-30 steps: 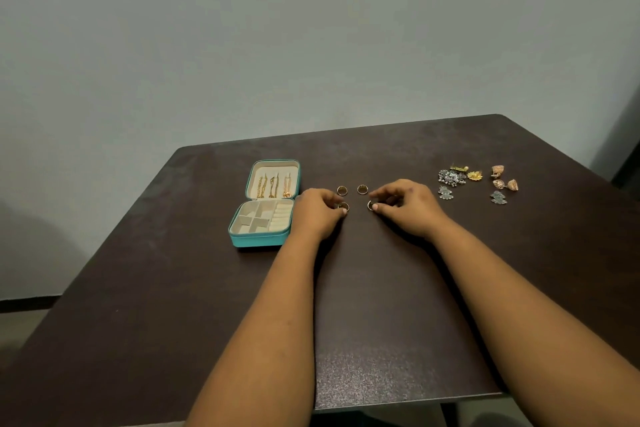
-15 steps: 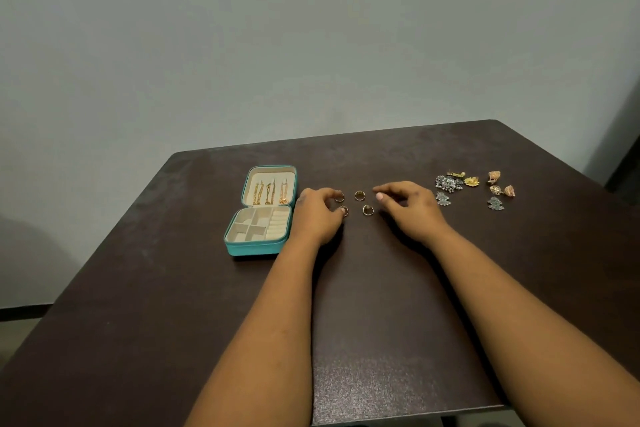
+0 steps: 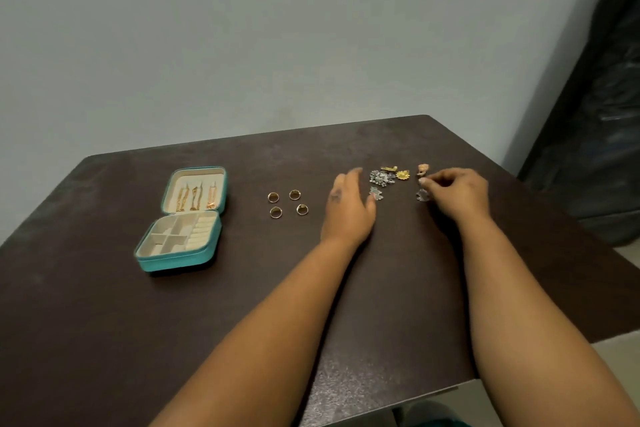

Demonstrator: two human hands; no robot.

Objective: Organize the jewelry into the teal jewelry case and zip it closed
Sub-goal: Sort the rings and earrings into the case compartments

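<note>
Both of our hands have left the four rings [image 3: 287, 203] they were arranging a moment ago and moved right, over to the loose pile of earrings [image 3: 393, 175]. Our left hand [image 3: 348, 206] now lies low over the dark table [image 3: 104, 305] with its fingers straight and spread, holding nothing, its fingertips just beside a silver cluster earring [image 3: 381, 177] and its thumb side near a small silver piece [image 3: 376, 193]. Our right hand [image 3: 457, 192] has its fingers curled in with the tips drawn together at the right end of the pile, close to a silver charm [image 3: 422, 196] and a copper-coloured earring [image 3: 423, 169]; whether those tips actually pinch a piece we cannot tell, since the spot is small and blurred. A gold flower earring [image 3: 402, 175] and a gold bar-shaped piece [image 3: 388, 168] lie between the two hands, toward the far side.

We see the rings sitting in a neat square, two by two, well apart from the hands now. Left of them the teal jewelry case [image 3: 173, 262] lies open and unzipped, its lid tipped back with gold drop earrings [image 3: 195, 198] hung along the cream lining, and the divided compartments and ring rolls of its lower half look bare. A pale wall stands behind the table
</note>
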